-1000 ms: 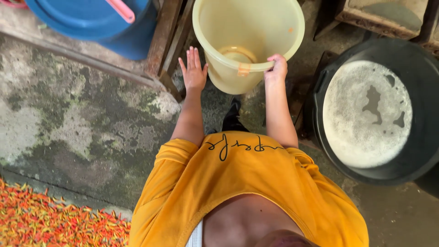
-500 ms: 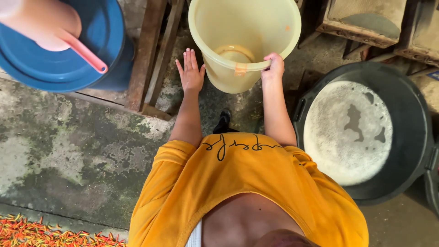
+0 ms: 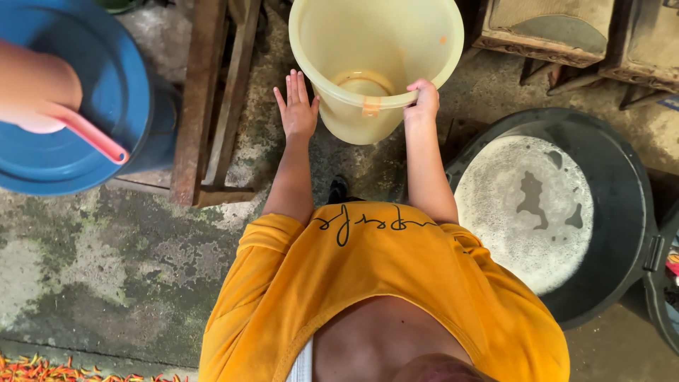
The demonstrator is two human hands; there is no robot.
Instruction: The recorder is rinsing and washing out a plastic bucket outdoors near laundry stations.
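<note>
**Pale yellow bucket carried by its rim**

The right hand (image 3: 423,100) is clamped on the near rim of a pale yellow plastic bucket (image 3: 375,53), fingers curled over the edge just beside a small orange tape patch (image 3: 372,107). The left hand (image 3: 297,110) is spread flat with fingers apart, gripping nothing, just beside the bucket's outer wall; contact cannot be told. The bucket hangs tilted, held out in front of the person's yellow shirt (image 3: 382,283) above the mossy concrete floor (image 3: 120,276).

As a judgement, the step in hand is carrying the nearly empty bucket; steadying it would call for the left hand to close on the wall or rim.

A black tub (image 3: 622,212) of foamy water sits to the right, a blue drum lid (image 3: 106,106) with a pink dipper (image 3: 42,99) to the left. Red chillies (image 3: 42,369) line the bottom edge.
</note>
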